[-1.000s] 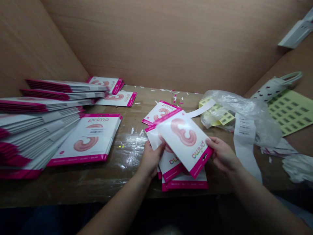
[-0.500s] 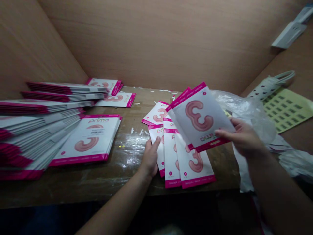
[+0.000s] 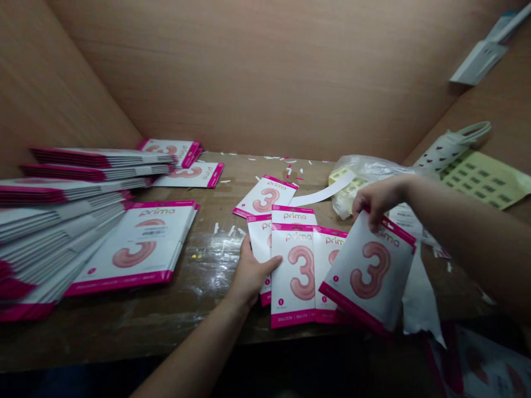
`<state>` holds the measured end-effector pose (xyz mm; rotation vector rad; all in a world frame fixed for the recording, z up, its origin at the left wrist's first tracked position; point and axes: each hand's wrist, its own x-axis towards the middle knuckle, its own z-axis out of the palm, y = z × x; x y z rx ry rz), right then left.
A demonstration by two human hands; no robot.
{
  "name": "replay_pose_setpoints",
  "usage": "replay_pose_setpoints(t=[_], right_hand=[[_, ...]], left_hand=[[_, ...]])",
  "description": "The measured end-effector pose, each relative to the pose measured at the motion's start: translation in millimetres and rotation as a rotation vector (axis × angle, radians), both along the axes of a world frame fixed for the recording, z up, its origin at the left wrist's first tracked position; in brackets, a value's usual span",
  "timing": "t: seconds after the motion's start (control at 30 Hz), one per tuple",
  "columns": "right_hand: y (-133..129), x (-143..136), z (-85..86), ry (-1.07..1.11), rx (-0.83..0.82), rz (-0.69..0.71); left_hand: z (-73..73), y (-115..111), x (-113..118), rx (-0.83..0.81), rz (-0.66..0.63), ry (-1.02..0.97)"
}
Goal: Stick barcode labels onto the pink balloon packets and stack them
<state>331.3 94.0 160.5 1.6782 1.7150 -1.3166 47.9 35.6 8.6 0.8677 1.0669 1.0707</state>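
My right hand point(image 3: 379, 202) pinches the top edge of a flat white and pink foil balloon packet point(image 3: 371, 271) printed with a rose number 3. This packet is tilted and overlaps the right side of a loose group of similar packets. My left hand point(image 3: 253, 273) grips the group's left side, its thumb on the front of a balloon packet point(image 3: 294, 276) and its other fingers mostly hidden behind. To the right of that lies another balloon packet point(image 3: 326, 271), partly covered. One more packet point(image 3: 265, 196) lies flat behind the group.
Stacked packets point(image 3: 62, 237) fan out at the left, beside a flat pile point(image 3: 136, 243). More packets point(image 3: 186, 174) lie by the back wall. At the right are a clear plastic bag point(image 3: 369, 166), a yellow label sheet point(image 3: 481, 177) and white backing paper point(image 3: 421, 301). Paper scraps dot the taped table point(image 3: 207, 315).
My right hand has turned its packet upright and brought it lower and to the right. My left thumb now lies over a front packet of the group. The view has shifted slightly.
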Motion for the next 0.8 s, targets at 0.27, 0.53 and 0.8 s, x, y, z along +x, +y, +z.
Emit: replay_pose_setpoints(t=[0.27,0.53,0.8], right_hand=[[11.4,-4.9,-41.9,-0.303,0.589,0.011],[-125.6,4.4,-80.4,-0.506,0.248,-0.257],[-125.2,-61.8,-128.3,0.012,0.766,-0.639]], left_hand=[[1.9,0.7,-0.2,0.008,-0.026,0.012],[-3.2,6.4,-2.4,0.007,-0.040,0.046],[10.8,-4.9,9.4,-0.026,-0.068,-0.036]])
